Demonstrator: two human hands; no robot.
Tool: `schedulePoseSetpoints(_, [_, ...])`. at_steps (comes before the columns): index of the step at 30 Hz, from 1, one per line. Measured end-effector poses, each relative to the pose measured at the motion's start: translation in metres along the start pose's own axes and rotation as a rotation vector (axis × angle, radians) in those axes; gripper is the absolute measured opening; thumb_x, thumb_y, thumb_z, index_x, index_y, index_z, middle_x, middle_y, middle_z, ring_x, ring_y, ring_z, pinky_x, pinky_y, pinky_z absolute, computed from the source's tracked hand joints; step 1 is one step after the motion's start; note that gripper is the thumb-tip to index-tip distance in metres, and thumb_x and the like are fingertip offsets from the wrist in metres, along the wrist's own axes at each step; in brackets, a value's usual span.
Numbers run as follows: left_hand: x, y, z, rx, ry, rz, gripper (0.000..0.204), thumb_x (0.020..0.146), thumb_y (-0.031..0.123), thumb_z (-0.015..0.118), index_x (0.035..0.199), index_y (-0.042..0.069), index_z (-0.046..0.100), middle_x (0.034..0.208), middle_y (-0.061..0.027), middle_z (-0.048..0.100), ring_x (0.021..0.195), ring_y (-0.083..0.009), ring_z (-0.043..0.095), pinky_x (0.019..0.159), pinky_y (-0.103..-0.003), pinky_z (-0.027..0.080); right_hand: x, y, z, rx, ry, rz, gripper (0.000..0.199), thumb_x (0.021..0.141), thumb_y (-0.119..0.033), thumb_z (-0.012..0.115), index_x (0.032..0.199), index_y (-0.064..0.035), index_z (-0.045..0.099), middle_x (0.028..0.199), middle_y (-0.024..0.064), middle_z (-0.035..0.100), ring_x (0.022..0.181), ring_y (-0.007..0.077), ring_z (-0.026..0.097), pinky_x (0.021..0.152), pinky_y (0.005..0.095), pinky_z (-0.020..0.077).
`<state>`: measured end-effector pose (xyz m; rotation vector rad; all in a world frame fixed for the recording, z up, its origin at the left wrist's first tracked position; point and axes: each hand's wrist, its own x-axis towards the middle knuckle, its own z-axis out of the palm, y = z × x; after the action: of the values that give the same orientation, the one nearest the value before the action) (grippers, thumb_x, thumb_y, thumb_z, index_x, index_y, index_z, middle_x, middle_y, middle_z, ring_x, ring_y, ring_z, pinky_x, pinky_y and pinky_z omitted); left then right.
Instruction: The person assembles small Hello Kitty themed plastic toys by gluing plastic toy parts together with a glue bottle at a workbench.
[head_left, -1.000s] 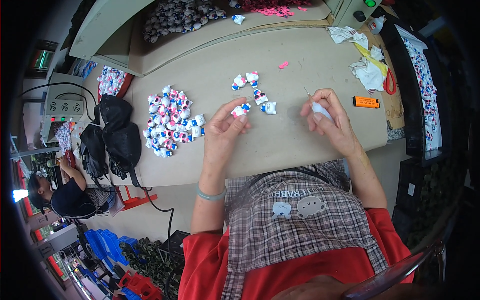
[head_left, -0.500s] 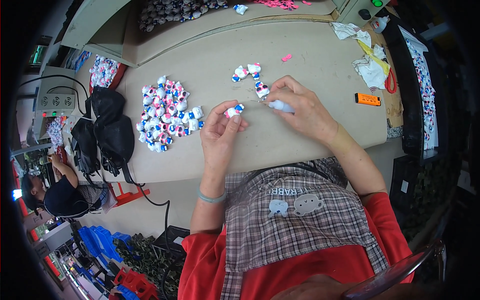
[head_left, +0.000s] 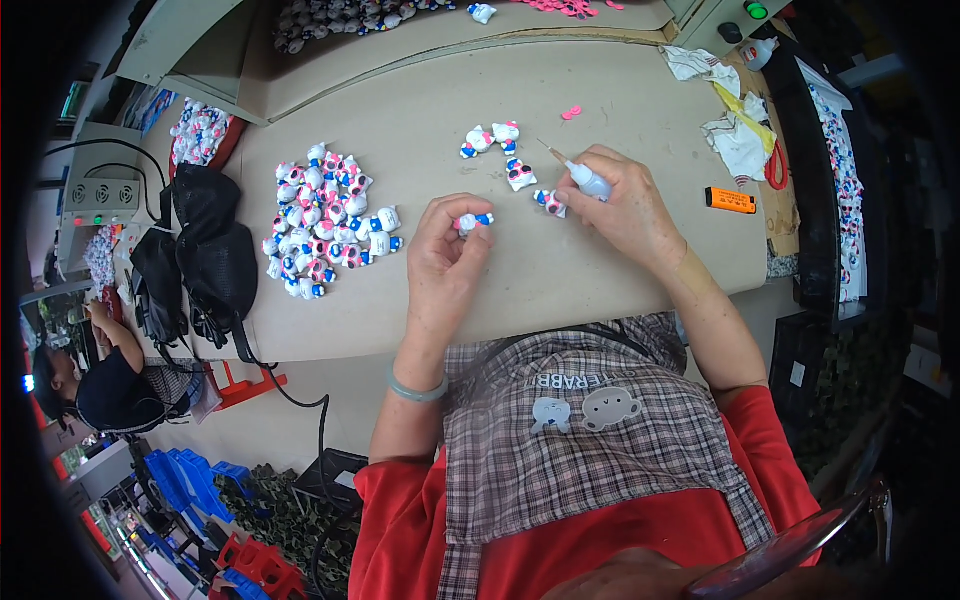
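Observation:
My left hand (head_left: 447,240) is closed on a small cat-like figurine (head_left: 473,223), white with blue and pink parts, pinched between thumb and fingers. My right hand (head_left: 628,205) grips a small whitish squeeze bottle (head_left: 590,182), its thin needle tip pointing up and to the left. Beside the right fingertips is another figurine (head_left: 549,203); whether the fingers touch it I cannot tell. Farther off stand a figurine with dark glasses (head_left: 520,174) and two more, a left one (head_left: 477,141) and a right one (head_left: 506,135). Small pink pieces (head_left: 571,113) lie beyond them.
Several figurines form a pile (head_left: 320,215) on the table at left, near black bags (head_left: 210,245) and a cable. An orange box (head_left: 731,200), cloths (head_left: 740,145) and red-handled scissors (head_left: 777,165) lie at right. A shelf (head_left: 470,55) edges the back. Another person (head_left: 120,370) works far left.
My right hand has drawn back to the right with the bottle, whose needle now points away from the left hand. A figurine now shows by the right fingers. The left-hand figurine has turned.

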<state>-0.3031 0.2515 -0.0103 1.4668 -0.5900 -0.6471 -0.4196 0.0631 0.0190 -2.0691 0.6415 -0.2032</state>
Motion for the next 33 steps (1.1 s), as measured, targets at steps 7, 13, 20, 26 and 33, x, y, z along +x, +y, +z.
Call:
schedulePoseSetpoints(7, [-0.003,-0.009,-0.002,0.055,-0.006,-0.027,0.017,0.092,0.003,0.057,0.109,0.003,0.06,0.105,-0.0002,0.058,0.08,-0.005,0.057,0.063,-0.018,0.044,0.007,0.0,-0.004,0.015,0.112,-0.295,0.022,0.08,-0.014,0.071,0.099,-0.0051,0.068,0.096,0.0098,0.06,0.079,0.0268,0.063,0.072,0.0341,0.0505])
schedulePoseSetpoints(13, [-0.005,-0.007,0.0,-0.011,0.103,0.123,0.025,0.092,0.003,0.058,0.117,0.001,0.058,0.103,-0.0024,0.059,0.079,-0.0075,0.058,0.064,-0.019,0.045,0.01,-0.013,0.018,-0.338,0.025,-0.456,0.037,0.073,-0.013,0.075,0.109,-0.0134,0.067,0.1,0.0065,0.058,0.08,0.0239,0.065,0.072,0.0357,0.0544])
schedulePoseSetpoints(20, [-0.007,-0.01,-0.002,-0.278,0.139,0.054,0.034,0.09,-0.006,0.055,0.123,-0.001,0.052,0.115,-0.0103,0.059,0.084,-0.01,0.06,0.069,-0.022,0.05,0.014,-0.005,0.014,-0.432,0.02,-0.445,0.035,0.074,-0.008,0.071,0.108,-0.0113,0.066,0.096,0.0084,0.06,0.078,0.026,0.065,0.072,0.0375,0.055])
schedulePoseSetpoints(26, [-0.006,-0.005,-0.003,-0.266,0.083,0.028,0.034,0.089,-0.007,0.055,0.122,-0.002,0.05,0.118,-0.0126,0.059,0.094,-0.0119,0.06,0.075,-0.025,0.052,0.002,0.009,-0.02,-0.345,0.089,-0.397,0.03,0.076,-0.004,0.066,0.106,-0.0073,0.065,0.096,0.0116,0.064,0.079,0.0242,0.066,0.071,0.0331,0.0534])
schedulePoseSetpoints(33, [-0.003,0.0,-0.003,-0.285,0.055,-0.047,0.038,0.089,-0.003,0.058,0.126,-0.002,0.05,0.116,-0.0136,0.062,0.094,-0.0171,0.064,0.079,-0.027,0.053,-0.02,0.003,-0.094,-0.148,0.353,-0.176,0.025,0.086,-0.007,0.064,0.11,-0.0084,0.066,0.094,-0.0007,0.063,0.077,0.0055,0.056,0.064,0.02,0.0459])
